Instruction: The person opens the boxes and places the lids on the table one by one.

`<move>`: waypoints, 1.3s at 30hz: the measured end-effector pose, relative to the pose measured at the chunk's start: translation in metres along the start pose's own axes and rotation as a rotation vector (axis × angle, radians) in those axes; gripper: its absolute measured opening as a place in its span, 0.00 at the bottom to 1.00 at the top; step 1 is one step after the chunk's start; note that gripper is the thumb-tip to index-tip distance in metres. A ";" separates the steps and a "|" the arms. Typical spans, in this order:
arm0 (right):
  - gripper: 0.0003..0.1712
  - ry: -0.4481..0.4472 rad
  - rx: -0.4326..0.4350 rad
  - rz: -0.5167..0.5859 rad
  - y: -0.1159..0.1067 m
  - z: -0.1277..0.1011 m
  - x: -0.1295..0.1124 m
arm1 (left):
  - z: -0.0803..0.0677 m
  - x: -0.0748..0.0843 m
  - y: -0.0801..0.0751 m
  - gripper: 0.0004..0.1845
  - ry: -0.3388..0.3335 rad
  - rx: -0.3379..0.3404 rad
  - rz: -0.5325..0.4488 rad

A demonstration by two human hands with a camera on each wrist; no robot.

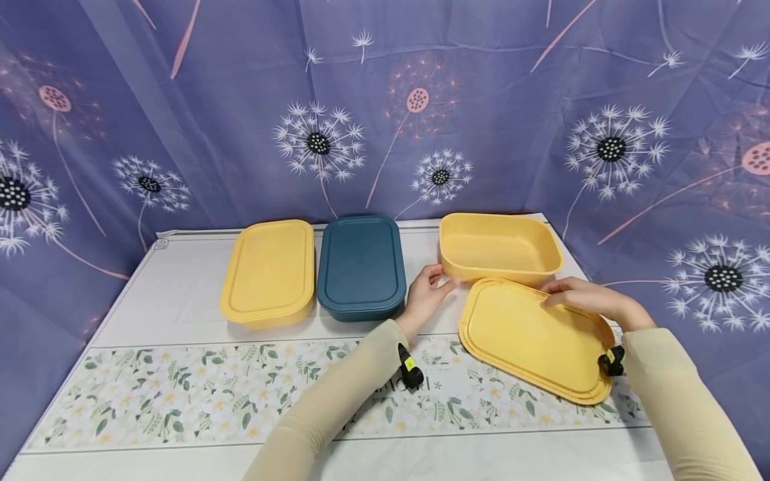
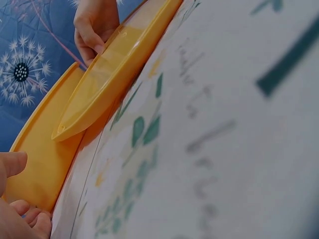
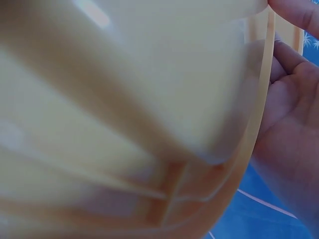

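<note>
A loose yellow lid (image 1: 535,337) is tilted over the table at the right, its near edge low. My right hand (image 1: 556,297) grips its far right rim, fingers on top and thumb underneath. In the right wrist view the yellow lid (image 3: 124,99) fills the frame, with the right hand (image 3: 294,129) behind its rim. Just behind stands an open yellow container (image 1: 499,248). My left hand (image 1: 439,277) rests against its near left corner, thumb touching the wall. The left wrist view shows the container wall (image 2: 45,154), the lid (image 2: 117,64) and the right hand (image 2: 94,25).
A closed yellow box (image 1: 267,274) and a closed dark blue box (image 1: 361,267) stand side by side at the back left. The white table (image 1: 180,300) has a floral strip (image 1: 180,394) across the front. A purple dandelion curtain hangs behind.
</note>
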State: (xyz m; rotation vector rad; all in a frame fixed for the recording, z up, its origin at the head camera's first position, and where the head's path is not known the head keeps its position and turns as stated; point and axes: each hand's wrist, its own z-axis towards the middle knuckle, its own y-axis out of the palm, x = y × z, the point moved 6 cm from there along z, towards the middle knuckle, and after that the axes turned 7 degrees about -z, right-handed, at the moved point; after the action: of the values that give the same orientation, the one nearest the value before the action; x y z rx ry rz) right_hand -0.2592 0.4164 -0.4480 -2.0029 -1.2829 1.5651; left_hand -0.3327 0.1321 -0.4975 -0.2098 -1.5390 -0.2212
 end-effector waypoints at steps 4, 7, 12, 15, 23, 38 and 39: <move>0.21 0.009 -0.007 0.012 0.001 -0.002 0.003 | 0.001 -0.002 0.002 0.28 -0.009 -0.004 0.001; 0.22 0.023 -0.014 0.016 0.002 -0.003 0.005 | 0.001 -0.002 0.003 0.28 -0.010 -0.006 0.000; 0.22 0.037 -0.026 0.028 0.002 -0.005 0.010 | 0.001 -0.001 0.006 0.27 -0.016 -0.002 0.002; 0.22 0.059 -0.036 0.045 0.002 -0.006 0.014 | 0.001 0.000 0.007 0.27 -0.022 -0.003 0.005; 0.24 0.090 -0.031 0.032 0.003 -0.007 0.019 | 0.001 0.001 0.008 0.26 -0.015 -0.012 0.006; 0.22 0.104 -0.035 -0.006 0.002 0.003 0.012 | 0.000 0.000 0.000 0.28 -0.003 0.001 0.002; 0.22 0.098 -0.032 -0.001 0.002 0.002 0.011 | 0.000 0.000 0.001 0.28 -0.002 -0.004 0.003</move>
State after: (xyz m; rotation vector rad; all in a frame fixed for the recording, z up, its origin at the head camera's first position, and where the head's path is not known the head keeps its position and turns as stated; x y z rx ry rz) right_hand -0.2601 0.4234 -0.4576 -2.0701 -1.2785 1.4360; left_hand -0.3328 0.1331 -0.4973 -0.2151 -1.5400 -0.2219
